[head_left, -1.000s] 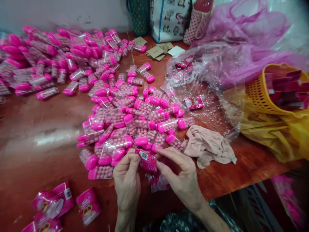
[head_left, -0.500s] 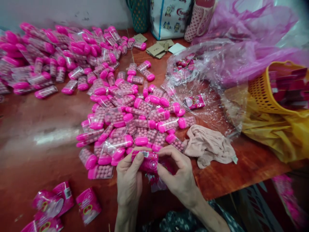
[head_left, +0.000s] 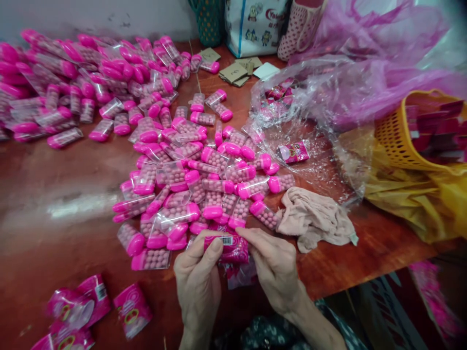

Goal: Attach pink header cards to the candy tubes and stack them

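A small pink packet (head_left: 235,249) with a barcode is between my hands at the front of the table. My left hand (head_left: 200,272) pinches its left side, thumb on top beside the barcode. My right hand (head_left: 275,265) is at the packet's right side, fingers bent over its upper right edge; whether they grip it is hard to tell. Just beyond lies a heap of clear containers with pink caps and pink beads (head_left: 178,214). Another packet (head_left: 241,274) shows partly beneath the held one.
More pink packets (head_left: 132,310) lie at the front left. A larger pile of containers (head_left: 120,68) fills the back left. To the right are a crumpled cloth (head_left: 314,218), clear plastic, a yellow basket (head_left: 392,138) and bags. Cardboard pieces (head_left: 233,73) lie at the back.
The packet has shifted slightly right and down in my left hand. My right hand's fingers have moved from its right side up to its upper edge, and its thumb has come off the front.
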Demonstrator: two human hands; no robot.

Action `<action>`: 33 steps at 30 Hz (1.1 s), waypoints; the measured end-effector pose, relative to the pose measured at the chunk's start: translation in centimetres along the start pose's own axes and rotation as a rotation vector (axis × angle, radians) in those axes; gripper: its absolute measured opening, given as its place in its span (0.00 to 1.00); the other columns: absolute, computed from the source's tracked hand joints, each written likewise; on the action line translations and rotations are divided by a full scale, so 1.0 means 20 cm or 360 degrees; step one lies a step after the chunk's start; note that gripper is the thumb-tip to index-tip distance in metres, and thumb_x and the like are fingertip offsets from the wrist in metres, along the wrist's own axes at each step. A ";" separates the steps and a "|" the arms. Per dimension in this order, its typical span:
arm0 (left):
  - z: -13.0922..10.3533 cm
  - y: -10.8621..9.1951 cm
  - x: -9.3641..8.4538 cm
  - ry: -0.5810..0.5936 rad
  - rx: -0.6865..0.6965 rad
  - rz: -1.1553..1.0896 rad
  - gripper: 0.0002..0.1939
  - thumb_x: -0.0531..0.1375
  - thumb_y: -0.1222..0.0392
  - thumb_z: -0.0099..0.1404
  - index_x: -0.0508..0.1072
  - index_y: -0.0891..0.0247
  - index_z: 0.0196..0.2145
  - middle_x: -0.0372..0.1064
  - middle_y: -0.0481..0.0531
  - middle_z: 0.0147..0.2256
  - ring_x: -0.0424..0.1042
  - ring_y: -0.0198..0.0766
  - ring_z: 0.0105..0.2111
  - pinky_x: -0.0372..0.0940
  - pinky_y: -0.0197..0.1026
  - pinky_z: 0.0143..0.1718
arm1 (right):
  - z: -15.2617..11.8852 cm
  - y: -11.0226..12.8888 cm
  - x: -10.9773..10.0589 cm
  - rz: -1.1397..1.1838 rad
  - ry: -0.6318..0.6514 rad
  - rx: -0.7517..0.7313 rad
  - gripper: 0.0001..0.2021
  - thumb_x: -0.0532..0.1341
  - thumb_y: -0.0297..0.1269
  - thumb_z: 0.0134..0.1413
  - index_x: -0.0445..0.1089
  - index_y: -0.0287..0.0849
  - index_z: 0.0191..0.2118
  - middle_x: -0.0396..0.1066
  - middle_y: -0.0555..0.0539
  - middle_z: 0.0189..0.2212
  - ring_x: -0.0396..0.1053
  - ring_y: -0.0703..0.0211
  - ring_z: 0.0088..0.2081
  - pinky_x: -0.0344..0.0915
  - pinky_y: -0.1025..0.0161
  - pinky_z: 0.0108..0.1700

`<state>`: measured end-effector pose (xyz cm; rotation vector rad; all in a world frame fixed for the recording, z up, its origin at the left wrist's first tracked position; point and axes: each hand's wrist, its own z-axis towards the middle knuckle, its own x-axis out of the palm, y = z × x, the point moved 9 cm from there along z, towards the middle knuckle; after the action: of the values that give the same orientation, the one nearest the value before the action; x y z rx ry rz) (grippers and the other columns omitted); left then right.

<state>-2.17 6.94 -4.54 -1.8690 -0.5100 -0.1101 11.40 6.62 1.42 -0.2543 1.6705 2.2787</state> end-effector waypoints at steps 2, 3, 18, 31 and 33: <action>-0.01 0.01 0.01 -0.0002 -0.0014 0.0001 0.04 0.63 0.66 0.54 0.78 0.63 0.29 0.73 0.47 0.25 0.70 0.34 0.27 0.66 0.35 0.34 | 0.00 -0.02 0.00 0.0010 0.0046 0.0105 0.18 0.51 0.21 0.56 0.71 0.41 0.47 0.76 0.44 0.36 0.74 0.57 0.37 0.71 0.62 0.39; -0.01 0.01 0.00 -0.0009 -0.0030 -0.0005 0.04 0.63 0.66 0.54 0.78 0.64 0.29 0.73 0.47 0.25 0.70 0.34 0.27 0.66 0.35 0.33 | -0.01 -0.03 0.00 0.0010 0.0081 0.0145 0.17 0.51 0.22 0.56 0.71 0.41 0.47 0.76 0.44 0.35 0.74 0.57 0.36 0.71 0.62 0.39; -0.01 -0.18 -0.20 -0.0518 0.0393 -0.0076 0.03 0.66 0.66 0.51 0.78 0.63 0.27 0.73 0.45 0.26 0.70 0.30 0.28 0.68 0.30 0.33 | 0.02 -0.06 0.02 0.0411 -0.0014 0.0528 0.07 0.67 0.36 0.46 0.73 0.44 0.34 0.69 0.47 0.38 0.67 0.54 0.42 0.65 0.59 0.44; 0.04 0.00 -0.10 -0.0170 -0.0188 -0.0307 0.06 0.64 0.60 0.54 0.76 0.65 0.27 0.72 0.48 0.25 0.68 0.31 0.22 0.67 0.33 0.25 | 0.03 0.07 0.05 0.0011 -0.0094 -0.0119 0.05 0.62 0.34 0.53 0.74 0.44 0.28 0.71 0.47 0.24 0.66 0.55 0.33 0.68 0.55 0.35; 0.02 -0.01 -0.10 -0.0222 -0.0167 -0.0200 0.06 0.64 0.60 0.53 0.76 0.66 0.26 0.71 0.50 0.25 0.68 0.33 0.22 0.66 0.34 0.22 | 0.01 0.08 0.04 0.0019 -0.0130 -0.0103 0.04 0.63 0.33 0.52 0.75 0.44 0.28 0.70 0.48 0.21 0.67 0.55 0.31 0.69 0.57 0.33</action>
<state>-4.15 6.71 -5.13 -1.9552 -0.7305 -0.0920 10.01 6.48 2.67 -0.1636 1.5642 2.3216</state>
